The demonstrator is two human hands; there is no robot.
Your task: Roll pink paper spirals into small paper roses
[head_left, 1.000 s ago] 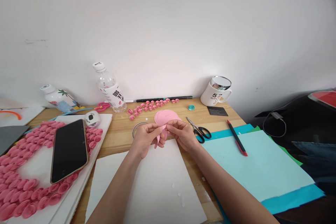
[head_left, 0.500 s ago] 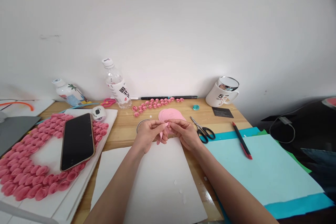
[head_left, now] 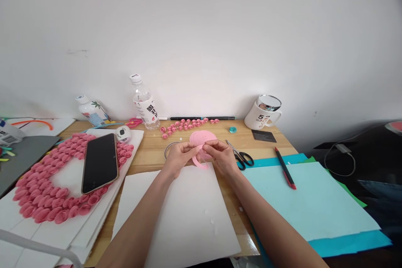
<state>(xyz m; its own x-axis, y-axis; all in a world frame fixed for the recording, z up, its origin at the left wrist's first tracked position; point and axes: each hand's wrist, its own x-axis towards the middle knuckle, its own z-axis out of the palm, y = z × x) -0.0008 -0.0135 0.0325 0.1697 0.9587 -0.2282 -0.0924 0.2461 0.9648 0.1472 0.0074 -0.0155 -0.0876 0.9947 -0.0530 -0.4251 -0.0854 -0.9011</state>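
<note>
Between my two hands is a curled pink paper strip (head_left: 201, 165), its loose end hanging in an arc over the white paper sheet (head_left: 188, 209). My left hand (head_left: 182, 157) pinches the strip with thumb and fingers. The fingertips of my right hand (head_left: 220, 155) are pinched on its upper end, close to the left fingertips. Just behind the hands lie pink paper circles (head_left: 202, 135), partly covered by them. Black-handled scissors (head_left: 243, 158) rest beside my right hand. A row of small rolled pink paper flowers (head_left: 185, 124) sits farther back.
At left, a phone (head_left: 100, 163) lies on a ring of pink paper flowers (head_left: 44, 197). A plastic bottle (head_left: 146, 106) and a white mug (head_left: 262, 113) stand by the wall. Light blue paper (head_left: 314, 205) with a pen (head_left: 285, 169) lies at right. A teal paper coil (head_left: 233, 130) sits behind.
The strip's loose end has swung out into a wider arc below the fingers. Both hands stay pinched close together, and the camera view has shifted slightly.
</note>
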